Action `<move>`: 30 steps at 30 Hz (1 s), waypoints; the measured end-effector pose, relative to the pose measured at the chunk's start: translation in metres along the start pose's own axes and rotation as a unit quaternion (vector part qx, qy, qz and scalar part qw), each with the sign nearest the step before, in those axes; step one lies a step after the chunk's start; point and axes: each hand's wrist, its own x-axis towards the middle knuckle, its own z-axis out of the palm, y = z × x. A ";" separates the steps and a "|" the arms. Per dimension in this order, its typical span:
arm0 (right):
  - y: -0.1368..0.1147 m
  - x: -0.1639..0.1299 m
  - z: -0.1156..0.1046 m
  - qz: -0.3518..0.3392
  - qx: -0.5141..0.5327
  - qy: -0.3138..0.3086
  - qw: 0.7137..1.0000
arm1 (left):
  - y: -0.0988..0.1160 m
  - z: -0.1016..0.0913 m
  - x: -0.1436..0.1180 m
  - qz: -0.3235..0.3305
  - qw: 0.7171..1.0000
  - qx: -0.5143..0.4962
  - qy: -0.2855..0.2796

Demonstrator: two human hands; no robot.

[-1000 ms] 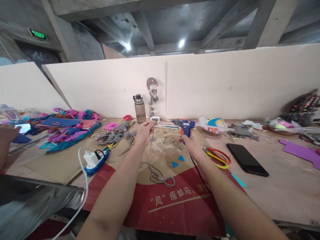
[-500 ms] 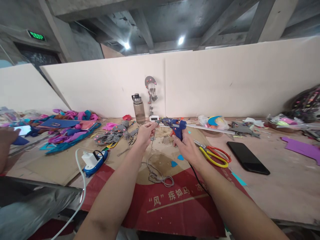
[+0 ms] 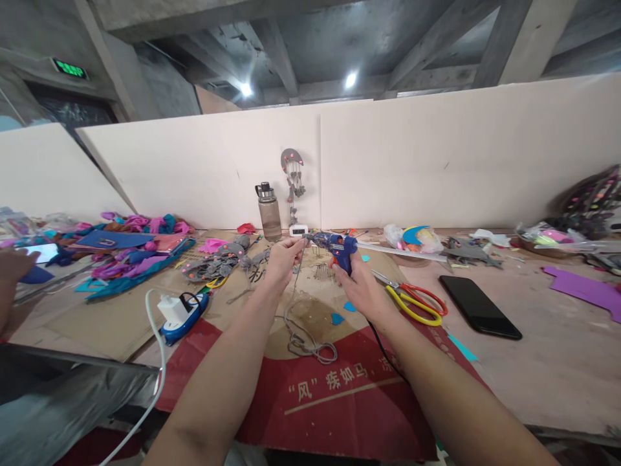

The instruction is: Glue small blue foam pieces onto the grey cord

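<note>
Step in hand, as judged: applying hot glue at the upper end of a cord. The left hand [image 3: 286,257] has thumb and fingers closed in a pinch on a thin grey fabric-like cord [image 3: 291,301]. The right hand [image 3: 363,285] is wrapped around the handle of a blue plastic pistol-shaped glue gun [image 3: 343,249], its dark nozzle directed across at the left fingertips. Whether nozzle and cord touch cannot be told; whether the trigger is pressed is likewise unclear.

Next move, judged: calls for a steady left pinch, fingertips kept off the nozzle, and small, controlled trigger pressure from the right.

Appearance of the cord: slender, soft-looking, slack. It hangs below the left fingertips and runs toward the body, ending in loose overlapping loops between the forearms, on a red-and-brown printed cardboard sheet [image 3: 359,417]. Any glue on it is too small to make out. The glue gun lies roughly level, with a black cable [image 3: 381,343] trailing under the right wrist.

Nearby: two small flat blue pieces [image 3: 337,318] between the hands, on the body side; scissors with red and yellow handles [image 3: 421,304] just right of the right hand.
</note>
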 end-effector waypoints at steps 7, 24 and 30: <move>-0.002 -0.001 0.000 -0.010 -0.029 -0.010 0.999 | -0.003 0.002 0.001 0.035 0.998 0.056 0.019; 0.001 0.000 0.002 -0.012 -0.050 -0.002 0.999 | -0.004 0.001 0.002 0.028 0.998 0.061 0.018; 0.002 0.000 0.003 -0.011 -0.052 -0.002 0.999 | -0.004 0.001 0.002 0.036 0.997 0.062 0.022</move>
